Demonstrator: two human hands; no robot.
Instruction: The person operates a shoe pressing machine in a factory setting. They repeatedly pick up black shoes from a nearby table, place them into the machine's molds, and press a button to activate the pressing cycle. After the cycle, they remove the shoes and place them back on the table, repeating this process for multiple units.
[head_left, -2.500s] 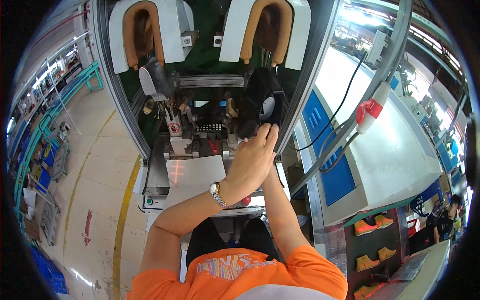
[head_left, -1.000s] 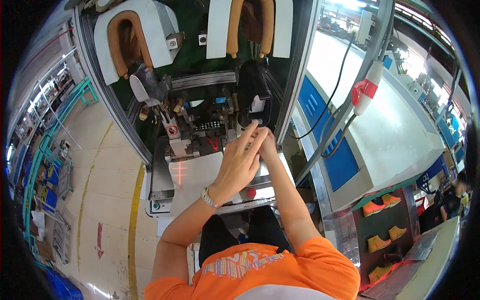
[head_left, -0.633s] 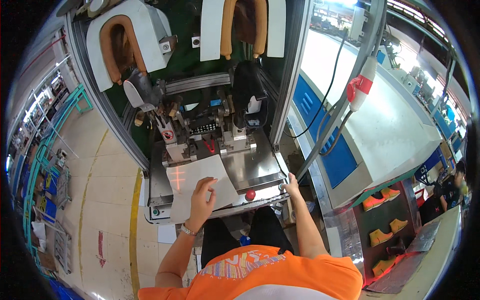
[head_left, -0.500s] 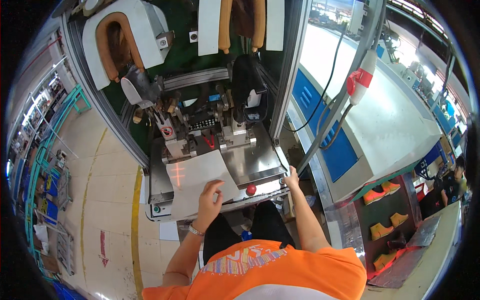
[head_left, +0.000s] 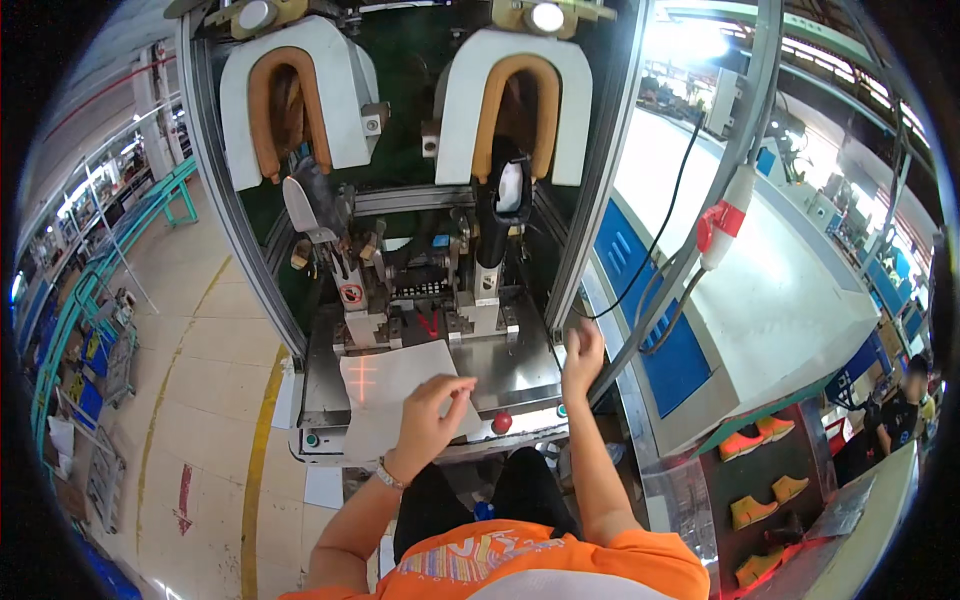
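My left hand point(head_left: 432, 418) hovers over a white sheet point(head_left: 390, 420) on the machine's front table. Its fingers are bent, the thumb is slightly apart, and nothing shows in them. Raised beside the right frame post, my right hand point(head_left: 582, 362) is loosely curled with no object visible. Below it, a green button point(head_left: 562, 411) sits at the table's edge; a red knob point(head_left: 502, 422) stands between my hands. Behind the table, a black shoe upper point(head_left: 493, 236) with a white insert stands on the right post, within the right U-shaped mould point(head_left: 572, 120). The left mould point(head_left: 240, 130) hangs above a grey plate point(head_left: 298, 208).
Metal frame posts point(head_left: 580, 240) flank the machine. To the right stand a white and blue cabinet point(head_left: 780, 270), a hanging cable with a red-white plug point(head_left: 720, 228), and a dark conveyor with orange shoe pieces point(head_left: 753, 512). A yellow floor line point(head_left: 262, 450) runs at left.
My right hand has lifted off the table's right corner, uncovering the green button. The right mould has come down level with the left one, and the shoe upper now stands more upright within it.
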